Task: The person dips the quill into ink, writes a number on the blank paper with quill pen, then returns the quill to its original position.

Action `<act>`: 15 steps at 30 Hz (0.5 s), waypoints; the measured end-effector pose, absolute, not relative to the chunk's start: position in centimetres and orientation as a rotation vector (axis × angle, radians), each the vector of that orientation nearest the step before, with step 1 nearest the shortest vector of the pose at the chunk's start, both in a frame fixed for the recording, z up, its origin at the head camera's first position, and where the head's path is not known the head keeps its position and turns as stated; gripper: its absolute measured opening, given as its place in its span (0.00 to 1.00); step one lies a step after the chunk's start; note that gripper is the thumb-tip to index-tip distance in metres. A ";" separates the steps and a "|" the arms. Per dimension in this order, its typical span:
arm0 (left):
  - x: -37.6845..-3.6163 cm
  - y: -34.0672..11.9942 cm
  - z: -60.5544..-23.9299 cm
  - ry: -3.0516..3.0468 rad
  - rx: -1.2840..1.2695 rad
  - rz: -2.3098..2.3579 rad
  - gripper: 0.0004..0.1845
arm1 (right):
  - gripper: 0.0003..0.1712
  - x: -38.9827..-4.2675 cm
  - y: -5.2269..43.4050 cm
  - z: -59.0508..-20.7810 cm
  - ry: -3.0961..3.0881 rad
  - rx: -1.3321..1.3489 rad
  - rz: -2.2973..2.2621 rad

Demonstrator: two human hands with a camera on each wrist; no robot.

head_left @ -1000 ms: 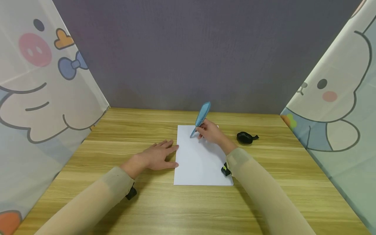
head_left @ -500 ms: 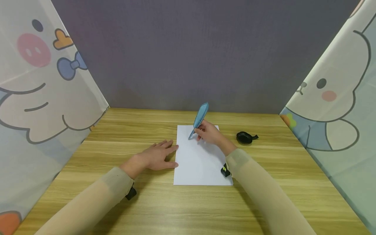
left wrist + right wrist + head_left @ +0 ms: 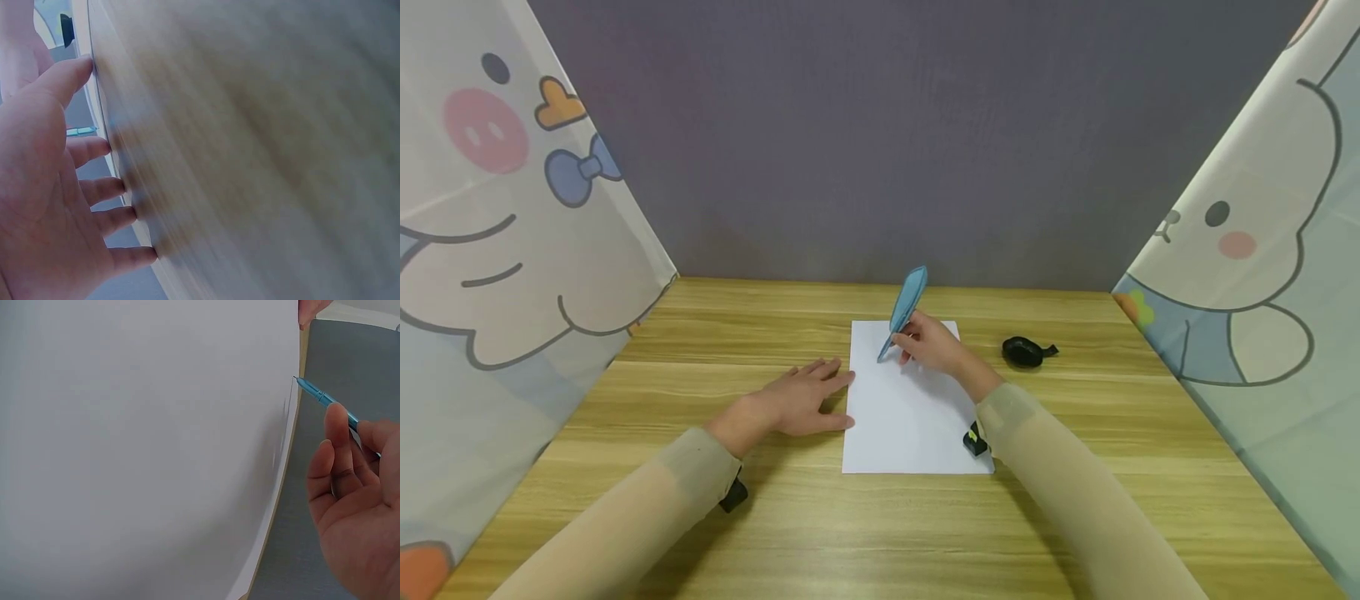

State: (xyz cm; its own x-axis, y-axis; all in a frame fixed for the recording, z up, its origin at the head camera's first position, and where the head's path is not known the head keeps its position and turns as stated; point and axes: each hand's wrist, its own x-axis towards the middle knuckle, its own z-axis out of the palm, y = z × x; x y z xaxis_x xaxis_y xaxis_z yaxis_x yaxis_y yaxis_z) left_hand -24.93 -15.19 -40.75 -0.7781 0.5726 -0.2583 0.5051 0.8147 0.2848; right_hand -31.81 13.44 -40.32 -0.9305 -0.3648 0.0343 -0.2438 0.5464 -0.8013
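"What's the person wearing?"

"Long, close-fitting beige sleeves down to both wrists. A small black device sits under each cuff; the right one shows a yellow-green mark."

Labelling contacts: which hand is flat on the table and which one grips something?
The left hand lies flat, fingers straight, on the wooden table beside the white paper. The right hand grips the blue feather-shaped pen, tip at the paper.

head: high, forward-down | wrists: close, low along table | shared: paper
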 end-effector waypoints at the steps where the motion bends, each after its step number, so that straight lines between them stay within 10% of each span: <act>1: -24.9 -15.2 -40.8 2.666 0.818 0.286 0.48 | 0.12 -31.7 13.4 -40.3 2.637 -0.523 -1.335; 15: -24.8 -15.2 -40.6 2.668 0.819 0.285 0.47 | 0.12 -31.2 13.2 -40.4 2.623 -0.632 -1.306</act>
